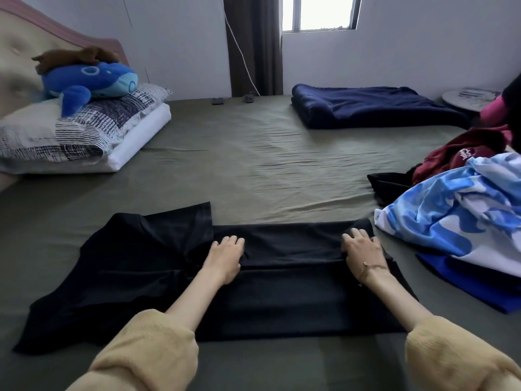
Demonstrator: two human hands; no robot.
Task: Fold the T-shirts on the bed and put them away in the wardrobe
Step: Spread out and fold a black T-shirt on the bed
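left hand (225,258) and right hand (363,249) pinch the black t-shirt (282,300) fold edge, fingers curled; risk: uneven pull skews the fold, sleeves bunch.

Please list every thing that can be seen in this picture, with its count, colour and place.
black T-shirt: one, black, near edge of bed, partly folded
bed: one, olive-green sheet, fills the view
clothes pile: one, blue-white, maroon, black, blue, right side
blanket: one, navy, folded, far right
pillows: two, patterned over white, far left
plush whale: one, blue, on the pillows
brown plush: one, brown, on the whale
curtain: one, dark brown, beside the window
hands: two, left and right, gripping the fold of the black T-shirt; yellow sleeves
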